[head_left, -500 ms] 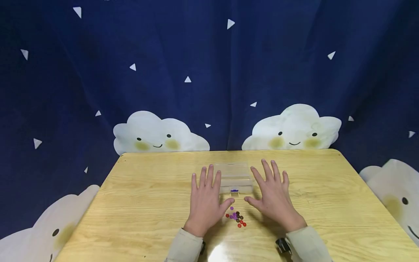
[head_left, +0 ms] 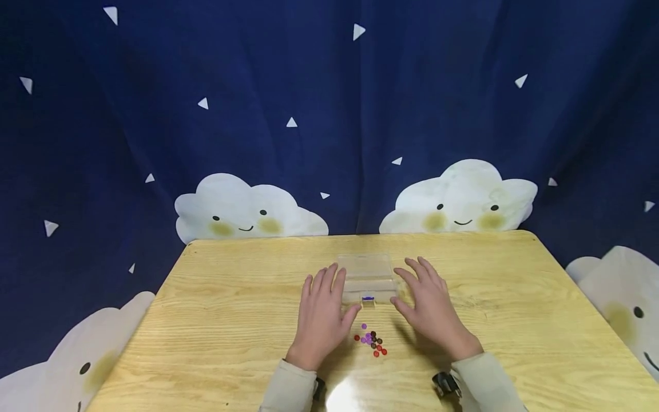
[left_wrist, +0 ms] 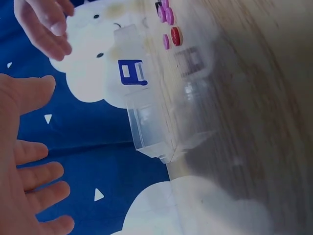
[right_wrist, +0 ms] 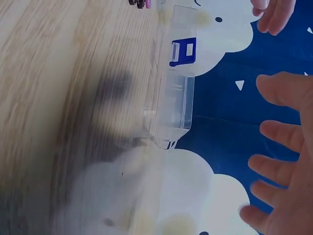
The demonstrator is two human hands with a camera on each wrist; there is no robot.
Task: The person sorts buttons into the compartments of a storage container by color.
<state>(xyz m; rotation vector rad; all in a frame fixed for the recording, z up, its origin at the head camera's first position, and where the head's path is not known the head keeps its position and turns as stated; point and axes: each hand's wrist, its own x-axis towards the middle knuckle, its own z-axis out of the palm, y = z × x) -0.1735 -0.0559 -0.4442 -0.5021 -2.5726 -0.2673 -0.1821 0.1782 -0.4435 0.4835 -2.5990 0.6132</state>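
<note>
A clear plastic box (head_left: 366,280) with a blue latch (head_left: 368,298) at its front sits on the table between my hands, its lid seemingly laid back. My left hand (head_left: 320,320) hovers at the box's left side, fingers spread and slightly bent, holding nothing. On the opposite side my right hand (head_left: 431,306) is held the same way, palm facing inward. In both wrist views a gap shows between the fingers and the box (left_wrist: 146,120). Several small purple, red and dark round pieces (head_left: 369,340) lie loose in front of the box.
The wooden table (head_left: 231,320) runs back to a dark blue curtain (head_left: 329,68) printed with clouds and white triangles. A bright light reflection (head_left: 344,395) shows near the front edge.
Both hands have come down slightly toward the box's sides, and their fingers have bent a little from being straighter. The box and round pieces have not moved.
</note>
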